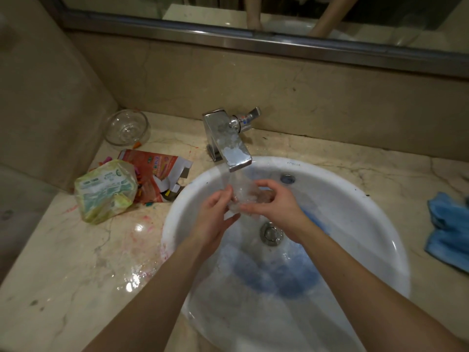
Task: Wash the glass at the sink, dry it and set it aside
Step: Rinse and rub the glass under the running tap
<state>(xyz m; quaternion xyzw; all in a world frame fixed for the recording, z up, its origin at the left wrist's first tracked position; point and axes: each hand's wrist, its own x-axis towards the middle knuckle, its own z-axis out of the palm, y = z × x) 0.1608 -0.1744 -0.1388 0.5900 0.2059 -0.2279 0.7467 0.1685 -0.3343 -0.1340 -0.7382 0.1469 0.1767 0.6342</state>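
Observation:
A clear glass (243, 193) is held over the white sink (355, 207) under running water from the chrome faucet (228, 143). My left hand (215, 212) grips the glass from its left side. My right hand (272, 204) wraps around it from the right, thumb over the top. The glass is blurred by water and partly hidden by my fingers. Blue stains mark the basin around the drain (271, 233).
A blue cloth (449, 229) lies on the marble counter at the right. On the left are a crumpled green plastic packet (106, 191), a torn orange carton (157, 168), scattered crayons and a clear glass bowl (127, 128). A puddle (132, 275) wets the counter by the sink's left rim.

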